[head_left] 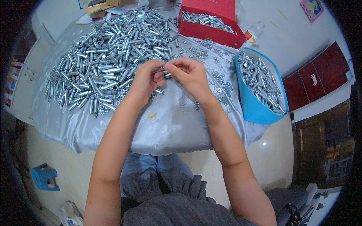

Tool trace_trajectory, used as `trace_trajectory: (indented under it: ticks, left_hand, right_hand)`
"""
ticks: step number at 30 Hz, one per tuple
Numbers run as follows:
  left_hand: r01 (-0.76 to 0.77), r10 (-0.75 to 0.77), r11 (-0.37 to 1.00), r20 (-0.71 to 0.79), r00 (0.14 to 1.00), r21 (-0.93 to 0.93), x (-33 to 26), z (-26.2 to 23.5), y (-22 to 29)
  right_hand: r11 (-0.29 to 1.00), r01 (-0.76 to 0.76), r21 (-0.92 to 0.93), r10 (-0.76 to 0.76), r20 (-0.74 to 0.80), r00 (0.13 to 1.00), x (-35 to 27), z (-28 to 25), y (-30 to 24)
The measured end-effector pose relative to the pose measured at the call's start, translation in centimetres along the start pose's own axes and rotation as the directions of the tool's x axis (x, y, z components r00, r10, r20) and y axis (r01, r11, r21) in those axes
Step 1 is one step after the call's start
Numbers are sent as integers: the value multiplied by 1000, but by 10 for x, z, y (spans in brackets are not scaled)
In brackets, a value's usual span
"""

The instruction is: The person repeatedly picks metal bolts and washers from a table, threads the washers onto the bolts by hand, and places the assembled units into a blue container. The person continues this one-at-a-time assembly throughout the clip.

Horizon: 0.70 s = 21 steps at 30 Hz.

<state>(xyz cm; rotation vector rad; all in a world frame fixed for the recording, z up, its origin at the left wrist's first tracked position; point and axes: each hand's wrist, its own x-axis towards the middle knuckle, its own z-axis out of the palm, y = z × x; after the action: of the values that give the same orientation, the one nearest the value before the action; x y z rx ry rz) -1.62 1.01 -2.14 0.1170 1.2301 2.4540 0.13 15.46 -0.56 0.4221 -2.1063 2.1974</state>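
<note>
My left hand (pixel 146 80) and my right hand (pixel 191 78) meet above the near edge of a big heap of silver sleeve anchor bolts (pixel 113 56). Between the fingertips of both hands is one such anchor bolt (pixel 160 70), mostly covered by the left fingers. The right thumb and forefinger pinch at its end; whether a nut or washer is there is too small to tell. Loose nuts and washers (pixel 220 88) lie scattered on the silver tablecloth (pixel 169 132) to the right of my hands.
A blue container (pixel 260 113) full of anchor bolts stands at the table's right edge. Behind it are a clear plastic bottle (pixel 254 32) and a red box (pixel 211 34) holding more bolts. A small yellow piece (pixel 152 115) lies near my left wrist. A blue stool (pixel 45 177) stands on the floor.
</note>
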Motion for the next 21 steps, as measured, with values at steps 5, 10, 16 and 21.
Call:
trace_trajectory:
  ticks: [5,10,16,21]
  left_hand:
    - [33,-33,999,-5,999,41,-5,8,3]
    - [64,-76,981,60,995,186,-9,15,5]
    - [112,-156,952,135,978,283,-15,18,8]
    - [136,-181,968,211,961,211,-15,17,6]
  right_hand:
    - [990,85,-114,-90,-35,995,-2,1,3]
    - [828,243,-505,-282,-1,959,-3,-10,-4]
    - [826,225,-517,-226,62,972,-7,-22,-16]
    - [857,208,-472,-216,38,976,-9,-22,-16]
